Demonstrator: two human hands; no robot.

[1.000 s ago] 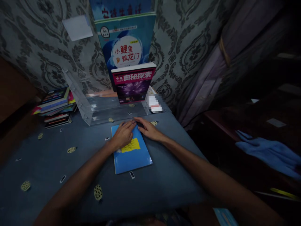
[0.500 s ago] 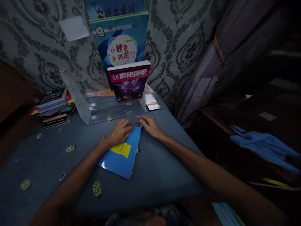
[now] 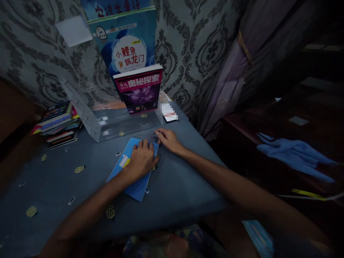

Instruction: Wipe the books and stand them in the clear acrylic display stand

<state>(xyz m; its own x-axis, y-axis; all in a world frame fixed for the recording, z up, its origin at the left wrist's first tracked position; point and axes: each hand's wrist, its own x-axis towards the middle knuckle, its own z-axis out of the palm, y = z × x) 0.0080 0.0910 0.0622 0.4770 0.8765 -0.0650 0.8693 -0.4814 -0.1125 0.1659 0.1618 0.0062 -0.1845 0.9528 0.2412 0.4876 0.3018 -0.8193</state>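
Note:
A blue book (image 3: 141,190) with a yellow patch on its cover lies flat and slanted on the table. My left hand (image 3: 142,157) rests palm down across it, fingers laid over its upper part and thumb toward the right edge. Part of the cover and the yellow patch is hidden under that hand. Beside the book's upper right corner is my right hand (image 3: 170,141), its fingers loosely bent and a little apart, with the thumb close to or touching the corner. Nothing shows between its fingers.
Behind my hands stands a clear acrylic rack (image 3: 126,130) holding upright books, a purple one (image 3: 142,95) in front. A book stack (image 3: 57,123) is at left, a phone-like item (image 3: 169,113) at right. Past the table's right edge lies a blue cloth (image 3: 292,154).
My left hand has shifted from the book's top edge onto its cover, and more of the book's top now shows. The right hand stays near the corner. The view has shifted slightly.

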